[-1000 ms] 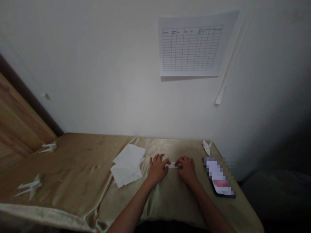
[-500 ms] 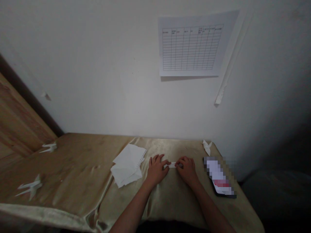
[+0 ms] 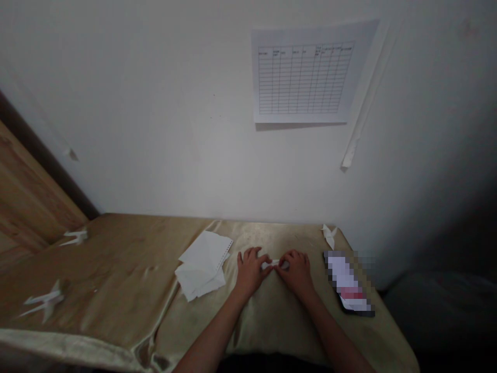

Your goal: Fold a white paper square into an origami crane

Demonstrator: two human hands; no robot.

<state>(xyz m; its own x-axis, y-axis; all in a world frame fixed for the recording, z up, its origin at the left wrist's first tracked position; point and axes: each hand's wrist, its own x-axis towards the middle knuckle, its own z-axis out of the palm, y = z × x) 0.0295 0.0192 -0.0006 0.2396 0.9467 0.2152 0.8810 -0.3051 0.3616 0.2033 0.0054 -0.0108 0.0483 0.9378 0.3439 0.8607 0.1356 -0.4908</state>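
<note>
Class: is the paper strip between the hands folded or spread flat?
Folded, it seems: the paper strip is a narrow bent band pinched between the left hand and right hand; creases are too small to see.

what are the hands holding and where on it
The left hand and right hand hold a narrow folded strip of white paper between their fingertips, one hand at each end.

loose paper sheets (image 3: 201, 267) left of paper strip (image 3: 275, 264) | phone (image 3: 347, 282) right of strip | paper chart (image 3: 305, 77) on wall (image 3: 155, 129) behind
</note>
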